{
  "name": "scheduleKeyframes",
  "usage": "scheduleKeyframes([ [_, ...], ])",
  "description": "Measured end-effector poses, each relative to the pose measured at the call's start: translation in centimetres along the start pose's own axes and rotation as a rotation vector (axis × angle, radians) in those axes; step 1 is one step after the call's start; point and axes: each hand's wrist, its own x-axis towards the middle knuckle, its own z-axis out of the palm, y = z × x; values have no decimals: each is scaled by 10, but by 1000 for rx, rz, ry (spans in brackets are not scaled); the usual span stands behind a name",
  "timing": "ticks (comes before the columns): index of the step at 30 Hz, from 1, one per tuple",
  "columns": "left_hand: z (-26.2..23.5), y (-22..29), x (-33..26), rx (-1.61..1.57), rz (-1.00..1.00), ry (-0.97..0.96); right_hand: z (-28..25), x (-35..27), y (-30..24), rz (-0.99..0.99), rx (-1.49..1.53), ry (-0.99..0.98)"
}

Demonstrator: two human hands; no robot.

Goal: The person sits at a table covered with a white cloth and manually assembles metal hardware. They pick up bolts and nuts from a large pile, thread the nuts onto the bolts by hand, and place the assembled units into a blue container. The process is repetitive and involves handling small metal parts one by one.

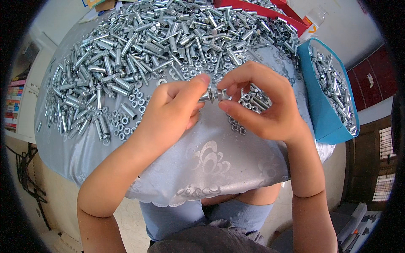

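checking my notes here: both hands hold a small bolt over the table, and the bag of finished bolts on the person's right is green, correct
Not quite: the bag is blue, not green. The head view shows it at the table's right edge, filled with metal bolts. The rest holds: the left hand and right hand hold a small bolt together over the table.

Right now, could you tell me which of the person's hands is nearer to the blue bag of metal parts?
Right. The right hand is beside the blue bag, just left of it; the left hand is farther left, beyond the small metal bolt both pinch.
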Motion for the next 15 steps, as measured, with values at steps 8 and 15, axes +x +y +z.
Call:
scheduleKeyframes([
  [8,0,-1,-1,15,-9,-13,-3,-2,8,68,-50,-44],
  [15,-1,-3,0,40,19,-25,1,-3,8,254,87,84],
])
